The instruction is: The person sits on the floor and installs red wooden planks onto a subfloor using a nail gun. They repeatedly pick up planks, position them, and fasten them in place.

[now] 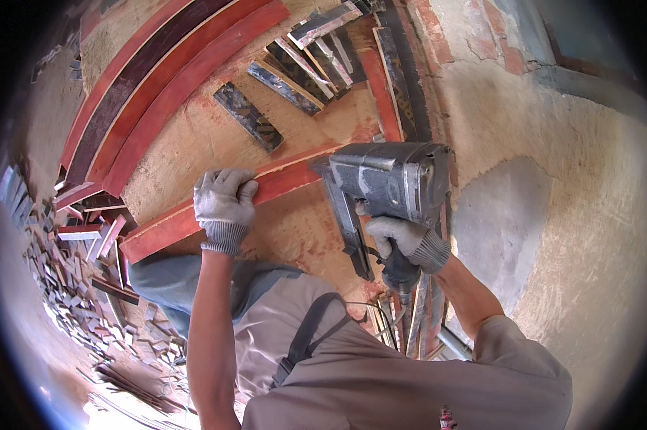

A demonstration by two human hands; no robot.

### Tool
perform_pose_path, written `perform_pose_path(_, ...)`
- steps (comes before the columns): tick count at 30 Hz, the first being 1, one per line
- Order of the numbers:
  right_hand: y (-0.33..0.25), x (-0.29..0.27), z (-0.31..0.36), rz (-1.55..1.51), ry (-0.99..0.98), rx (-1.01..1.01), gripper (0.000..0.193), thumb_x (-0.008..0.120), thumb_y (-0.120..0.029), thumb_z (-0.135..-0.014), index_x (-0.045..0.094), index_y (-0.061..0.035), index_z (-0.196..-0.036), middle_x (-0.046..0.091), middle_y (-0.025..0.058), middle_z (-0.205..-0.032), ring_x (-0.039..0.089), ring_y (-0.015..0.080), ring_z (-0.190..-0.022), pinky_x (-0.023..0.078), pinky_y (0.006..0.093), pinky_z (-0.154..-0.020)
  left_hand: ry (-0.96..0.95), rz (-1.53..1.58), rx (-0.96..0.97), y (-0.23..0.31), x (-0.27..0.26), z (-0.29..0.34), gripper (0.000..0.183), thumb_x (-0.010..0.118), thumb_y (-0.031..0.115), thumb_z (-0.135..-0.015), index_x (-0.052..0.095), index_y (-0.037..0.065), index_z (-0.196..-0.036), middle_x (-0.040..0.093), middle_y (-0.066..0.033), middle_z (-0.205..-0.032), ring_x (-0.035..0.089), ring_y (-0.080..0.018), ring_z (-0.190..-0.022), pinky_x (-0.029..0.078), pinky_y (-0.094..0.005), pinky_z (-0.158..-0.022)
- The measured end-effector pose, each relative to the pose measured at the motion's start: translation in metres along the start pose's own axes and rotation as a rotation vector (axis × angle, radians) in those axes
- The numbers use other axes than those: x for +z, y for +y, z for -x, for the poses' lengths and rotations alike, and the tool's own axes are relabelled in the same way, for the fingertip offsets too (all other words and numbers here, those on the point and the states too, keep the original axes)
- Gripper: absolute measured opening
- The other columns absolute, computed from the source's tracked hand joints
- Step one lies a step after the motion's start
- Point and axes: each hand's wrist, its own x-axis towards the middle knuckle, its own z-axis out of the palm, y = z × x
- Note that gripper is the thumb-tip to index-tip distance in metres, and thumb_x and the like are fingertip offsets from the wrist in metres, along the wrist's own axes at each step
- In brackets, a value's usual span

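Observation:
My left hand, in a pale grey knitted glove, is closed over the upper edge of a long red wooden board. The board slants from the lower left up to the right across a tan wooden surface. In my right hand, also gloved, is the handle of a black, worn nail gun. Its nose meets the board near the right end, and that contact point is partly hidden by the tool. A long magazine slopes down toward me, and a hose fitting hangs below the handle.
Curved red and dark boards lie at the upper left. Short dark wood strips are scattered on the tan surface. A heap of wood offcuts covers the floor at left. A patched plaster wall stands close on the right.

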Motion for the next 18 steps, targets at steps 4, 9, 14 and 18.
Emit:
perform_pose_path(4, -0.011, 0.004, 0.010, -0.136, 0.110, 0.039, 0.030, 0.059, -0.018, -0.095, 0.062, -0.0073, -0.067, 0.058, 0.0030, -0.061, 0.054, 0.0125, -0.054, 0.046, 0.0286, -0.058, 0.002, 0.008, 0.009, 0.000, -0.001, 0.000, 0.011, 0.075, 0.018, -0.083, 0.077, 0.015, -0.093, 0.075, -0.0058, -0.097, 0.065, -0.0318, -0.097, 0.048, -0.0451, -0.093)
perform_pose_path(9, -0.007, 0.017, 0.002, 0.105, -0.048, -0.071, 0.036, 0.058, -0.030, -0.100, 0.064, -0.0066, -0.073, 0.056, 0.0023, -0.059, 0.053, 0.0117, -0.054, 0.045, 0.0299, -0.056, 0.011, -0.033, 0.026, 0.000, -0.001, 0.000, 0.010, 0.075, 0.017, -0.084, 0.074, 0.012, -0.093, 0.073, -0.0080, -0.093, 0.065, -0.0333, -0.094, 0.049, -0.0457, -0.087)
perform_pose_path(14, 0.000, 0.033, -0.010, 0.133, -0.098, -0.056, 0.040, 0.058, -0.034, -0.100, 0.064, -0.0071, -0.072, 0.057, 0.0035, -0.057, 0.053, 0.0125, -0.050, 0.045, 0.0318, -0.052, 0.028, 0.004, -0.007, -0.003, -0.001, 0.002, 0.010, 0.076, 0.019, -0.082, 0.072, 0.012, -0.088, 0.072, -0.0095, -0.089, 0.065, -0.0336, -0.092, 0.048, -0.0473, -0.088)
perform_pose_path(18, 0.000, 0.039, -0.006, 0.036, -0.012, -0.022, 0.035, 0.060, -0.030, -0.098, 0.063, -0.0072, -0.071, 0.056, 0.0031, -0.057, 0.053, 0.0134, -0.049, 0.046, 0.0311, -0.051, 0.045, 0.021, -0.010, -0.004, 0.003, 0.002, 0.012, 0.076, 0.019, -0.081, 0.071, 0.010, -0.086, 0.072, -0.0101, -0.087, 0.065, -0.0338, -0.091, 0.049, -0.0478, -0.087)
